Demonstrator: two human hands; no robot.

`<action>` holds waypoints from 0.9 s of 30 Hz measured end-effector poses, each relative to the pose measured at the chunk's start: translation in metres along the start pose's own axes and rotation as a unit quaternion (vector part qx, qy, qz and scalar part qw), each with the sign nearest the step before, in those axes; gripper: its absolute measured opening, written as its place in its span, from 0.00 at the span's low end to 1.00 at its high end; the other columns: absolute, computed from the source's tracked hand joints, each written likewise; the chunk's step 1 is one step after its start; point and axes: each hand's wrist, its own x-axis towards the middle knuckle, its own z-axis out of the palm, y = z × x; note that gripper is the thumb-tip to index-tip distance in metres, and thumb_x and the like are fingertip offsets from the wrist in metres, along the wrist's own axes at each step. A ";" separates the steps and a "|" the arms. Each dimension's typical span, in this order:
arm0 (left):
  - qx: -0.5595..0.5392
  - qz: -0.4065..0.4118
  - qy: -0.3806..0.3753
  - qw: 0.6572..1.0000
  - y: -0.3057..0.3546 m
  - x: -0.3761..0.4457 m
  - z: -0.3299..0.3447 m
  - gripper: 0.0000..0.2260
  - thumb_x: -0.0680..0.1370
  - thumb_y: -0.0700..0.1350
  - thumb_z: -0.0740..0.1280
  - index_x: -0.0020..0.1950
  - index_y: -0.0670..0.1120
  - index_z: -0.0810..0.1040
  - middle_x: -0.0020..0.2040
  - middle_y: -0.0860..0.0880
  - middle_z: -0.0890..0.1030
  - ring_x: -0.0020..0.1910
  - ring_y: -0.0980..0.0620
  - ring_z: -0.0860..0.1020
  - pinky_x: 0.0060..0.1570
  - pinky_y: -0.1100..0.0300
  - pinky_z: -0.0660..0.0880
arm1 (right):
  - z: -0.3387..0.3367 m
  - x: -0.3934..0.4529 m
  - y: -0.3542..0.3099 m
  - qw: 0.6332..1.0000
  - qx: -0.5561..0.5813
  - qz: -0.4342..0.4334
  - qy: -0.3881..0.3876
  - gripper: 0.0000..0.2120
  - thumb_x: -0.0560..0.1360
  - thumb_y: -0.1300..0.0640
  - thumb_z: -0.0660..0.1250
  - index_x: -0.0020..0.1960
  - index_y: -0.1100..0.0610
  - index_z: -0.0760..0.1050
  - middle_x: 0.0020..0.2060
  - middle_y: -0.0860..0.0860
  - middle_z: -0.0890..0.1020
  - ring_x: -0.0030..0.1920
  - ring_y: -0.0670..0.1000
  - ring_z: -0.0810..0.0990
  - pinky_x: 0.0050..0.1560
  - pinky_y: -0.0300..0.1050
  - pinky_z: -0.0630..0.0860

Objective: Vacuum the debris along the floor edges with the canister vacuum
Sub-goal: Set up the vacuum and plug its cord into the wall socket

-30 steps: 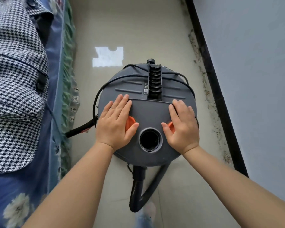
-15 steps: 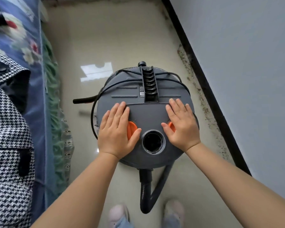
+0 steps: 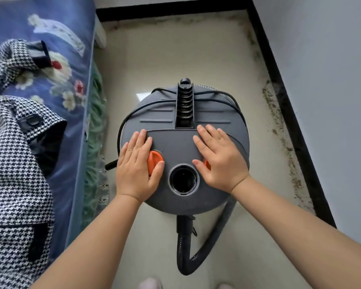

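A round grey canister vacuum (image 3: 175, 142) stands on the tiled floor between a bed and a wall. My left hand (image 3: 137, 166) lies flat on its lid, half covering an orange knob (image 3: 154, 160). Flat on the lid's right side, my right hand (image 3: 219, 158) hides most of a second orange knob (image 3: 206, 164). Between my hands sits a round black port (image 3: 183, 180). A black ribbed hose (image 3: 187, 253) loops out from under the canister toward me. Brown debris (image 3: 283, 147) lines the floor along the black baseboard (image 3: 290, 122).
A bed (image 3: 71, 113) with a blue floral cover runs along the left, with a houndstooth jacket (image 3: 15, 163) lying on it. A grey wall (image 3: 331, 101) stands on the right. More dirt lies along the far baseboard (image 3: 171, 9). A black cord is wound over the canister's lid.
The canister has rolled forward along the aisle with both hands flat on its lid; the far baseboard and corner have come into view. My hands kept their places.
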 end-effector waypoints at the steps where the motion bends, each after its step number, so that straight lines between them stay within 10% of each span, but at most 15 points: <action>1: 0.002 -0.004 0.003 1.000 -0.004 0.009 0.000 0.27 0.74 0.52 0.57 0.64 0.34 0.73 0.67 0.36 0.71 0.68 0.47 0.60 0.71 0.66 0.43 | 0.004 0.010 0.003 1.000 0.004 -0.006 -0.002 0.23 0.72 0.50 0.60 0.58 0.65 0.78 0.60 0.63 0.78 0.60 0.64 0.77 0.66 0.53 0.62; 27: -0.053 -0.057 0.008 0.997 -0.058 0.177 0.019 0.17 0.73 0.49 0.58 0.51 0.38 0.75 0.66 0.34 0.71 0.69 0.41 0.63 0.69 0.61 0.49 | 0.074 0.175 0.080 0.997 0.047 -0.035 -0.042 0.22 0.72 0.53 0.61 0.59 0.66 0.77 0.60 0.64 0.77 0.62 0.63 0.72 0.66 0.54 0.62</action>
